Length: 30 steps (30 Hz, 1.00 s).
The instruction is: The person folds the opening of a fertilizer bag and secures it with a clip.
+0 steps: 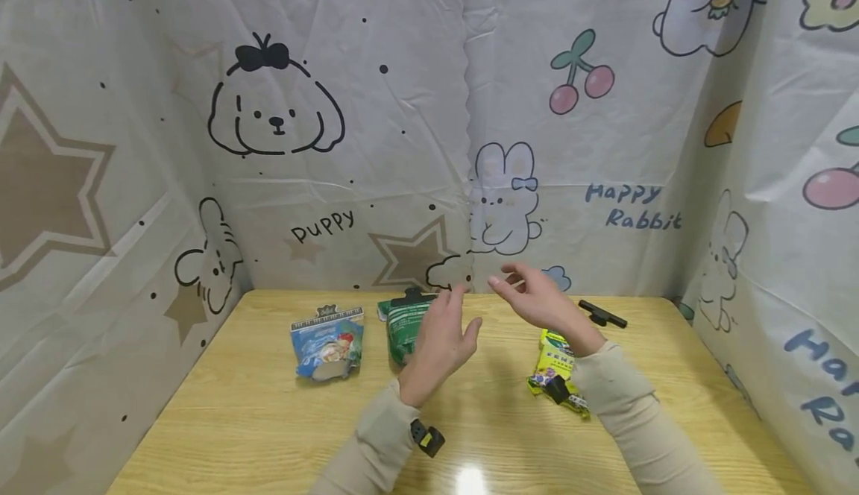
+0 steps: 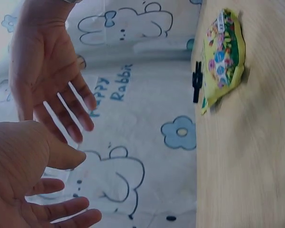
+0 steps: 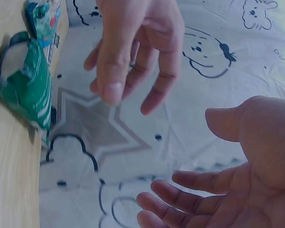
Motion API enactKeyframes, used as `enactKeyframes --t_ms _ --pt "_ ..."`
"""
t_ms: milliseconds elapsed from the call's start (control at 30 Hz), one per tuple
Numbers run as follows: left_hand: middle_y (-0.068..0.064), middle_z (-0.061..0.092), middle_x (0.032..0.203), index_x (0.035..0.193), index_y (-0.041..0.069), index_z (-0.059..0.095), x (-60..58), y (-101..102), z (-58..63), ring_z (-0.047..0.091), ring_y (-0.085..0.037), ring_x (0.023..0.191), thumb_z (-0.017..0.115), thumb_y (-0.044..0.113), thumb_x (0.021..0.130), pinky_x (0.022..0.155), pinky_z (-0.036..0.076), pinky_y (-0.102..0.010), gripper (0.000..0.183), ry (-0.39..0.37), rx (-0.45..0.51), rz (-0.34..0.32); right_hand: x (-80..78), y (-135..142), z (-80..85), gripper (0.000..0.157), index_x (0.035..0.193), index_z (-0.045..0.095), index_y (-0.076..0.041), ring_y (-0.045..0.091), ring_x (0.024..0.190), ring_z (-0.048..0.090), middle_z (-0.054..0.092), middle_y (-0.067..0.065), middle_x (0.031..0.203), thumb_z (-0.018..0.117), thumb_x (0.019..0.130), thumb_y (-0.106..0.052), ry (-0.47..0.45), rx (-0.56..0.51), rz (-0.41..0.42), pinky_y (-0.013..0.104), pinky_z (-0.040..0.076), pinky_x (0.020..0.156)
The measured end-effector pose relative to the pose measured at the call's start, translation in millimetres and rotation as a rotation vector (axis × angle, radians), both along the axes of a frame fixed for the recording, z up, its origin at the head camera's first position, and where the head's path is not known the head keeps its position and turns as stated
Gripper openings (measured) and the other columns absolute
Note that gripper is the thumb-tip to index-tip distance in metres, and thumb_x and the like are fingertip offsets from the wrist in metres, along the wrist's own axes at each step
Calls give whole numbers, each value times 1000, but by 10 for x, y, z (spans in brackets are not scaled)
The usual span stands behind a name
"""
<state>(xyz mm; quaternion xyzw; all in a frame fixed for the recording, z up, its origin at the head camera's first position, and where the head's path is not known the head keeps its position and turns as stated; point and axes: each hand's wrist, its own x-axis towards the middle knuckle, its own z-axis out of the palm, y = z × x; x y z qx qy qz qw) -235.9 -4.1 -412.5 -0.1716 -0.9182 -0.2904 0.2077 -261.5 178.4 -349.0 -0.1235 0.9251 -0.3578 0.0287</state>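
Note:
Both hands hover over the table, palms facing each other with a gap between them, and neither holds anything. My left hand (image 1: 443, 342) has relaxed fingers and its thumb apart; in the head view it overlaps a green bag (image 1: 403, 327) topped by a black clip (image 1: 411, 298). Higher and to the right, my right hand (image 1: 537, 297) has its fingers loosely bent. Below the right wrist lies a yellow bag (image 1: 552, 361), partly covered by that sleeve in the head view. In the right wrist view the green bag (image 3: 28, 85) stands on the table.
A blue bag (image 1: 329, 350) with a clip strip along its top sits at the left. A black clip (image 1: 602, 314) lies at the back right of the wooden table (image 1: 255, 435). Printed cloth (image 1: 403, 107) hangs behind and on both sides.

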Motion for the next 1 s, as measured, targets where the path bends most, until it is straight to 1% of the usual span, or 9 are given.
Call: enactKeyframes --t_ms 133,200,300,367,467,600,767,867,1000 --pt "-15 65 127 137 6 54 -4 139 -24 65 -32 112 72 22 95 90 56 -46 49 -35 11 -58 83 247 -14 69 150 42 0 38 123 59 57 24 141 48 105 -51 23 16 -40 51 54 96" --pt "-14 65 124 138 7 54 -30 217 -66 65 -30 109 70 23 96 88 56 -43 48 -58 8 -82 120 370 -49 69 149 42 2 39 122 60 57 26 140 49 105 -50 32 28 -57 51 55 95" --pt "-12 66 119 139 9 53 -76 335 -136 66 -26 104 68 24 97 84 55 -39 47 -99 -4 -115 166 545 -131 70 149 41 2 40 122 59 54 27 142 49 105 -50 32 53 -89 52 55 94" --pt "-12 66 120 140 10 53 -103 407 -179 65 -25 105 67 25 98 85 55 -38 47 -133 -8 -142 184 646 -193 69 149 41 3 42 121 59 54 29 142 49 105 -51 31 69 -107 53 55 94" --pt "-13 66 122 140 9 53 -142 505 -248 65 -26 108 66 24 98 87 55 -39 46 -177 4 -183 202 769 -288 68 146 43 4 45 121 60 52 32 143 48 105 -50 27 87 -123 55 55 94" --pt "-14 65 124 141 10 52 -207 624 -364 65 -26 110 64 24 100 90 55 -38 45 -245 8 -212 228 909 -418 70 145 42 9 48 121 59 50 36 142 48 106 -48 18 100 -136 58 53 96" --pt "-13 63 127 141 11 51 -300 778 -534 63 -24 111 61 26 101 92 54 -36 44 -356 -1 -238 246 1093 -583 75 146 37 14 53 124 55 49 40 140 47 106 -49 -31 125 -174 59 53 95" --pt "-14 62 129 141 11 51 -345 870 -622 62 -23 111 59 27 102 94 53 -36 43 -428 20 -258 250 1197 -686 79 147 35 14 54 124 54 49 42 139 47 105 -52 -80 142 -203 59 53 94" --pt "-14 60 133 142 13 50 -380 965 -701 59 -23 117 58 28 102 102 51 -38 43 -513 53 -272 247 1316 -833 84 148 30 16 56 124 53 48 44 138 45 105 -54 -149 153 -219 60 52 94"
